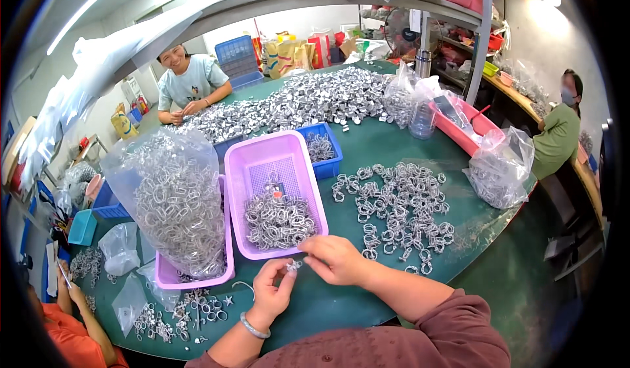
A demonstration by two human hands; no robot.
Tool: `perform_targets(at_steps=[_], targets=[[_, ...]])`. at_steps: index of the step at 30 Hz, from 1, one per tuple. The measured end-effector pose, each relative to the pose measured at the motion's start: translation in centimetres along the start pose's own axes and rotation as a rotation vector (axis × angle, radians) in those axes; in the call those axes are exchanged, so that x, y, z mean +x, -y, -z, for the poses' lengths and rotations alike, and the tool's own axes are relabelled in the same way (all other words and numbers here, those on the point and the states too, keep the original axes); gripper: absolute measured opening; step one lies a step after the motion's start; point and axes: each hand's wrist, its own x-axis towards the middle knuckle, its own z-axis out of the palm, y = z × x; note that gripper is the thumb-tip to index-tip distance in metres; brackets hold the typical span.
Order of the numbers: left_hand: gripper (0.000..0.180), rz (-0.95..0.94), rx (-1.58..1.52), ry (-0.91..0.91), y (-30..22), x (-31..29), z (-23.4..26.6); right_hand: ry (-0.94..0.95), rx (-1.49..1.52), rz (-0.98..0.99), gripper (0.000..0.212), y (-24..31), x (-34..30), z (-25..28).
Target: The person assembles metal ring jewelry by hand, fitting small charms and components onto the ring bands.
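My left hand (268,292), a pale bangle at its wrist, pinches a small silvery metal piece (293,265) between thumb and fingertips. Close beside it, my right hand (338,260) has thumb and fingers drawn together; what they hold, if anything, is too small to make out. Both hands are just in front of a lilac plastic basket (234,194), which holds a heap of ring-shaped metal parts (279,220). More such metal loops (403,204) lie spread on the green table (354,296) to the right.
A bulging clear bag of metal rings (174,197) stands in another lilac basket (230,266) at left. Behind are a blue bin (335,164) and a large pile of small metal parts (295,102). A pink tray (446,128) sits far right. Other people are around the room.
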Motion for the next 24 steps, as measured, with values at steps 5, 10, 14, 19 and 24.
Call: perform_targets(at_steps=[5,10,14,19,24], targets=[[0.019,-0.026,-0.021,0.016,-0.4,0.2,-0.4,0.101,0.072,0.018,0.022,0.0,-0.9,-0.9],[0.02,-0.033,0.01,0.026,-0.1,0.2,-0.4,0.113,0.093,-0.007,0.019,-0.2,-1.3,-1.2],[0.024,-0.01,-0.04,-0.035,0.0,0.5,-0.7,0.098,0.082,-0.013,0.018,-0.2,-1.2,-1.3],[0.032,0.055,-0.218,-0.031,-0.2,0.1,-0.9,0.106,0.089,-0.021,0.016,-0.3,-1.4,-1.5],[0.025,0.018,-0.089,0.002,0.0,0.3,-0.7,0.079,0.099,-0.018,0.017,-0.3,-1.4,-1.4]])
